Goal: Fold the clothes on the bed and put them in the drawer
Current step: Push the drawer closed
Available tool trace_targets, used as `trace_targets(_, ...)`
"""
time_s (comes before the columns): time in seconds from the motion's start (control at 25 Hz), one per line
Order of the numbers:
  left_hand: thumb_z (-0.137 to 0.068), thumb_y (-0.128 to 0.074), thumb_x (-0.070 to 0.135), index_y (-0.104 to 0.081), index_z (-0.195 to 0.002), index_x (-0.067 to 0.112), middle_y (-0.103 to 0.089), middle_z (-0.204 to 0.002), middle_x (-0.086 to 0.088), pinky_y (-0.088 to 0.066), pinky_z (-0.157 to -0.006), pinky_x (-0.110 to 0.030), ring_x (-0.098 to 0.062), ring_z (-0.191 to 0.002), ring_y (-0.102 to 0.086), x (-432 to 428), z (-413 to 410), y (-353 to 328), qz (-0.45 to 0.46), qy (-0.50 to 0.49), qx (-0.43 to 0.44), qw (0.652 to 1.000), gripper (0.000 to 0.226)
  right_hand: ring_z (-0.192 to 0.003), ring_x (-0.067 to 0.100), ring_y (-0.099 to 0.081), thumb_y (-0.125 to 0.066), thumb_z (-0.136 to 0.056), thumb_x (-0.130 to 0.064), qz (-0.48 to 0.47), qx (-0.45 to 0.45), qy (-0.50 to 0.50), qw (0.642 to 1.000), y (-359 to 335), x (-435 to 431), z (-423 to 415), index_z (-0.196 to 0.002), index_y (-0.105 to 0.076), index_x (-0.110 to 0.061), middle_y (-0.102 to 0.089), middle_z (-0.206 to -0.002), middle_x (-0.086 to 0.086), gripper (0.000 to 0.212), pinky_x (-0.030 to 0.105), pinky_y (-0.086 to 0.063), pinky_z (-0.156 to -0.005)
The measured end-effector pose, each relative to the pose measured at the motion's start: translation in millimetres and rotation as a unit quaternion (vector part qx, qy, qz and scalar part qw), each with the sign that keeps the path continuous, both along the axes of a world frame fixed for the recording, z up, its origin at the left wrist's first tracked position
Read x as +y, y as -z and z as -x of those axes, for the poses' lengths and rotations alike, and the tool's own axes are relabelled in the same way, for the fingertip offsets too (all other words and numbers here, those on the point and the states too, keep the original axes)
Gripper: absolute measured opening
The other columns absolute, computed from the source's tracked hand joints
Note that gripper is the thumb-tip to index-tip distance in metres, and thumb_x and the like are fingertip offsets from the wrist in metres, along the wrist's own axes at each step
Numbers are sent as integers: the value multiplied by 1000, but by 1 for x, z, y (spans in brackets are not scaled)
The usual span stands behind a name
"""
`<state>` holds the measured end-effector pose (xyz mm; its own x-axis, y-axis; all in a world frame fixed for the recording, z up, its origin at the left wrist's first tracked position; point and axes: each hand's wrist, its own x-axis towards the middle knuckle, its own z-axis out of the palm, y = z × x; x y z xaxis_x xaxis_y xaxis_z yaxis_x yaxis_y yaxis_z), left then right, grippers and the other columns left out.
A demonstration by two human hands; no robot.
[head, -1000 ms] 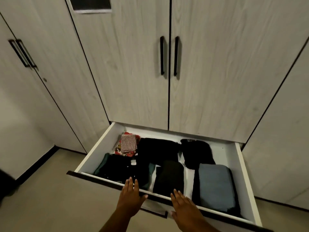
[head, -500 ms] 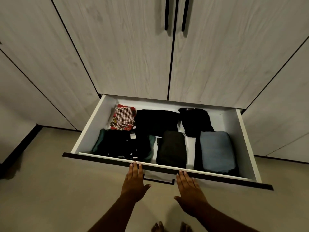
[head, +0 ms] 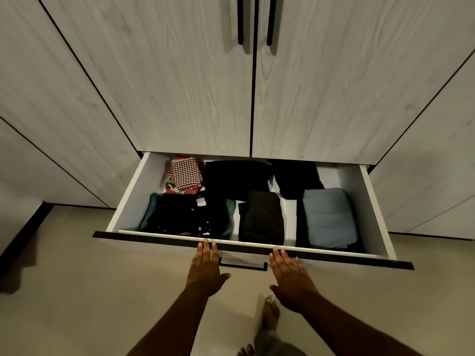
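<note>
Now I am laying my left hand [head: 205, 269] and right hand [head: 291, 277], fingers [head: 206, 249] straight and together, on the drawer [head: 128, 199] front, aiming for an even push with the folded clothes [head: 329, 217] inside.

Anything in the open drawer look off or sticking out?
Nothing stands out. The folded clothes all lie inside the drawer walls, none draped over the rim. Only a small white tag shows on the black star-print garment. The left hand and right hand touch its front with straight fingers.
</note>
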<state>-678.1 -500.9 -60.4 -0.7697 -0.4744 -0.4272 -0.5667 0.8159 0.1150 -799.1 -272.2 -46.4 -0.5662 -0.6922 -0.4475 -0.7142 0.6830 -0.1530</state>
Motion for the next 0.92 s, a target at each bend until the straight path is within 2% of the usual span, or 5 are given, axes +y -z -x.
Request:
trace_targets(0.44,-99,-59,39,-1,-160,15,14,-165,-19,-15,-123,-44,-38,-153,0,-29,106,-12,-206,-275,142,928,87,-154,21,-17,-53,-101,-35,203,-31,108,973,7,-39,89,-159,-23,-15,-16,-167,-1,68,31,-14,-122)
trace_targets(0.52,-98,-62,23,-11,-159,11,-16,-164,-19,-26,-120,-49,-40,-149,-23,-31,128,-12,-306,-438,237,811,80,-124,23,-50,-60,-99,-21,323,-105,369,865,3,-52,103,-138,-51,-9,-50,-140,10,42,28,-39,-103)
trace_targets(0.68,-105,-50,28,-42,-144,12,-54,-137,-10,-32,-119,-45,-27,-136,-45,-53,161,-18,-457,-570,315,606,43,-76,20,-54,-51,-102,-16,402,-397,715,411,5,-68,163,-120,-55,-8,-56,-91,8,20,34,-45,-71)
trace_targets(0.76,-104,-43,48,-40,-150,18,-48,-150,-6,-27,-122,-44,-25,-142,-40,-61,176,-25,-531,-594,370,478,55,-81,20,-59,-50,-102,-12,435,-422,722,335,6,-74,181,-119,-58,-7,-61,-104,13,20,30,-48,-72)
trace_targets(0.92,-99,-32,65,-25,-158,16,-28,-163,-8,-16,-125,-45,-27,-151,-23,-75,196,-30,-580,-579,391,418,77,-96,26,-62,-43,-106,-20,484,-477,693,241,-3,-81,202,-139,-53,-3,-61,-125,17,38,37,-44,-96)
